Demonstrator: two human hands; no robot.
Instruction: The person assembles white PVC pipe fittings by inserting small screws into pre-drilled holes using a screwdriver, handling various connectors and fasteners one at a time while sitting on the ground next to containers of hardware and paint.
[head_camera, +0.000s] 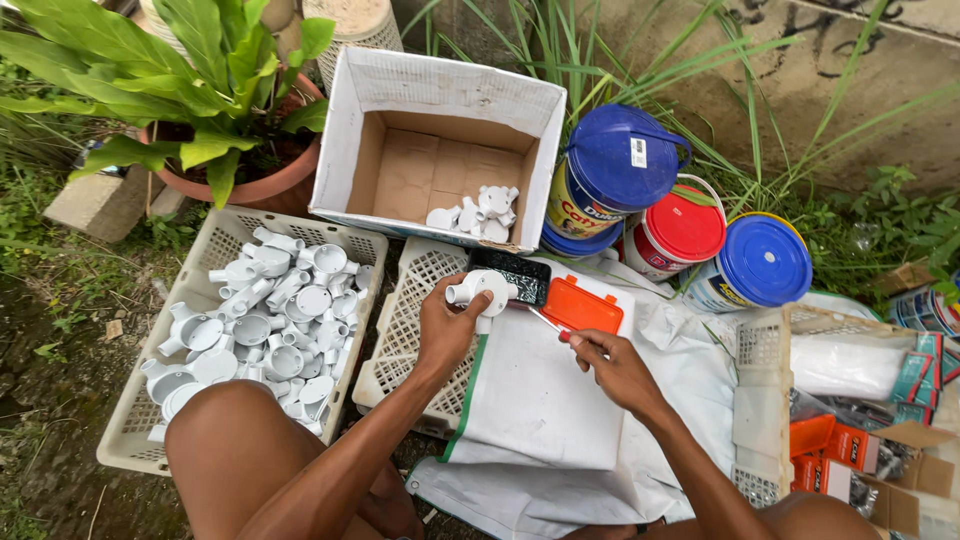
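The left hand (445, 325) has its fingers clenched around a white plastic pipe fitting (482, 290), holding it up with the round body above the thumb and a short spout pointing left. The right hand (615, 368) pinches a thin tool with a red handle (548, 323); its metal tip reaches toward the fitting, just below and to the right of the left fingers. Right behind the fitting lies a black tray (520, 275), and beside it an orange box (582, 308), both just beyond the right fingers. Under both hands a white sack (540, 400) covers an overturned crate (405, 330). Left of the left fingers sits a basket (130, 420) full of white fittings (270, 320). Farther ahead stands a cardboard box (440, 100) with a few more fittings inside.
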